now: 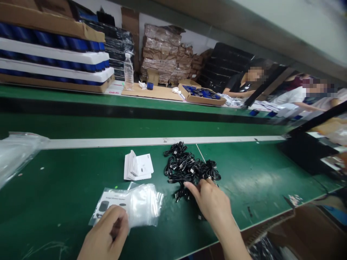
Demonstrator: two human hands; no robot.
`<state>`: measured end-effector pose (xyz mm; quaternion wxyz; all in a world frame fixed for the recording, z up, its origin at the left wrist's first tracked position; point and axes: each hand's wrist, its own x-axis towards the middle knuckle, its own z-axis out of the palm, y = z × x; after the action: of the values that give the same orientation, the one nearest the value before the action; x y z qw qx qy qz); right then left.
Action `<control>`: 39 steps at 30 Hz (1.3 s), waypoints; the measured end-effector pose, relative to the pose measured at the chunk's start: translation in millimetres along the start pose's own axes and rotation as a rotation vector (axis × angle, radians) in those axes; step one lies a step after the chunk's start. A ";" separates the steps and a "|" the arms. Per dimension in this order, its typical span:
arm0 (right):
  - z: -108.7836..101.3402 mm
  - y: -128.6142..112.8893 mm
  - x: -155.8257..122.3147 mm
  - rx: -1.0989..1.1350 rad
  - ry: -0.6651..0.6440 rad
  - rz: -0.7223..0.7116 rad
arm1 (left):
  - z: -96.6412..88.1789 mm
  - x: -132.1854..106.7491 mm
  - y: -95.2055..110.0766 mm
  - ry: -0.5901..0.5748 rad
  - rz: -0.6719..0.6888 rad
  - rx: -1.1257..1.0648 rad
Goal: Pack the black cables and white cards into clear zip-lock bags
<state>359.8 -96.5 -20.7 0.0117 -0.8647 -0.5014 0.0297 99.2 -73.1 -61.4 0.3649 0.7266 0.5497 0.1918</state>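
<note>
Cable pile: dark coiled cables [189,168] heaped on the bench [252,177]; likely light, springy and prone to snag, best taken by a bundle's middle.
Right hand: the grip [214,200] bends into the pile's near side, thumb out; fingertips are hidden, so I cannot tell whether it holds a cable.
Left hand: the grip [104,231] curls narrow over the printed bag [108,196], left of the pile; its pinch is hidden too.
Clear bags: the sleeves [143,206] beside it look thin, slippery; edges suit lifting.
Room: bench surface right of the pile; white strip [121,143] beyond it.
</note>
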 end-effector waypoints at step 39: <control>12.1 -89.3 -51.2 0.932 -0.561 -0.606 | -1.0 -18.2 7.7 0.318 0.356 0.271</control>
<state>256.4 -96.6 -26.2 0.2636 -0.5473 -0.6428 0.4666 97.7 -90.9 -52.7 0.1340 0.8147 0.4843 0.2894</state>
